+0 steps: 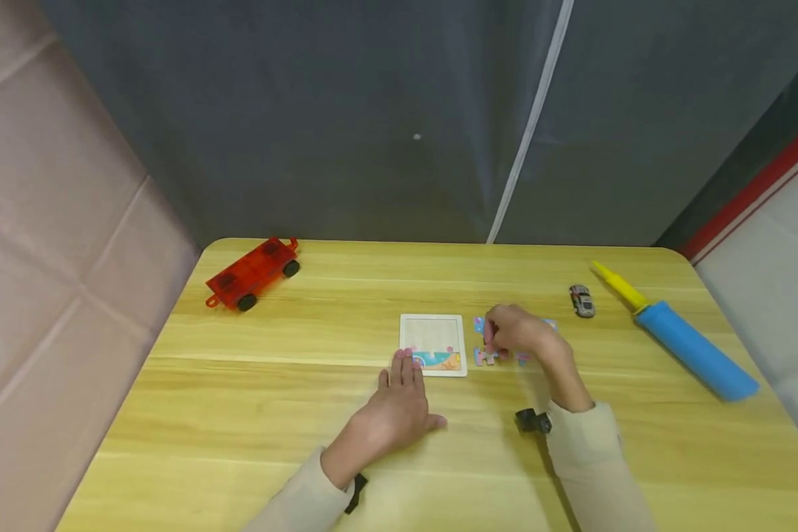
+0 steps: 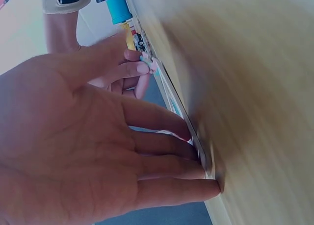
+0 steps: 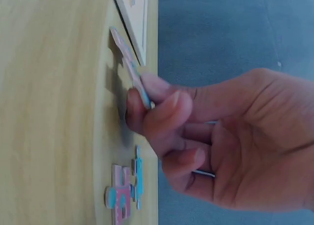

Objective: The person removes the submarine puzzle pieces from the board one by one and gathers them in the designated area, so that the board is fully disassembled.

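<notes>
1. You are at what looks like a small, screened-off tabletop play or recording booth; you cannot tell whether it stands in a home, a lab or an office.
2. A dark grey sheet (image 1: 339, 133) with a pale seam (image 1: 528, 133) closes off the far side.
3. A creased pinkish covering (image 1: 73, 222) walls your left; a whitish panel (image 1: 778, 251) edged with a red band (image 1: 758, 185) bounds your right.
4. Your wood-grain table (image 1: 239, 421) carries playthings: a red toy wagon (image 1: 253, 273), toy car (image 1: 581, 301), puzzle tray (image 1: 432, 332) and puzzle pieces (image 3: 121, 190).
5. A black wrist device (image 1: 533, 421) beside your right sleeve (image 1: 588, 451) suggests recording.
</notes>
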Demonstrator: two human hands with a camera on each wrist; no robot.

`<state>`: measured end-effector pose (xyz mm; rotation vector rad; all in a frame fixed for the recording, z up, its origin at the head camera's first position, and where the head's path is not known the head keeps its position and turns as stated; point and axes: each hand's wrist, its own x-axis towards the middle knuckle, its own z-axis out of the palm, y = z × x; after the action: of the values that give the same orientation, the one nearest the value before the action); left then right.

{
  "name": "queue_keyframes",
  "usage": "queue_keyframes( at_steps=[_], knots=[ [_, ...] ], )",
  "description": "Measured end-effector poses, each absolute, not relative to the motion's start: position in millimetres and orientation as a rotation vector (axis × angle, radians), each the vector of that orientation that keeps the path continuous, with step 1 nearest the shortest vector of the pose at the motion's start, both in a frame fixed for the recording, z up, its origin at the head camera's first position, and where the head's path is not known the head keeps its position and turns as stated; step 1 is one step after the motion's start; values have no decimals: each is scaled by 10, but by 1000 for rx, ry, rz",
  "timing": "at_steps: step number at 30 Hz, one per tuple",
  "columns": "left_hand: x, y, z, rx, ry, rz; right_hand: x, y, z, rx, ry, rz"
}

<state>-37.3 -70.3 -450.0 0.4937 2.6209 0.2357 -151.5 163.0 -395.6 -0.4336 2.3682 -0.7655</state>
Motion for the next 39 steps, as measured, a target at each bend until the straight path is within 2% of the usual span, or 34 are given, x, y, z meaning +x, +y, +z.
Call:
queue_keyframes(
  at_steps=[3, 12, 32, 39],
  knots=[
    [-354, -699, -4449, 450, 2611, 284, -1497, 1612, -3982, -423, 2396, -754],
    [-273, -619, -3983, 397, 2588, 257, -1467, 1640, -3986, -348, 2460, -758],
    [-263, -598, -4031, 509, 2646, 57, -1439, 1502, -3982, -284, 2622, -460],
    [-321, -649, -4250, 559, 2694, 88, -1340, 1377, -3843, -569, 2637, -571]
  ],
)
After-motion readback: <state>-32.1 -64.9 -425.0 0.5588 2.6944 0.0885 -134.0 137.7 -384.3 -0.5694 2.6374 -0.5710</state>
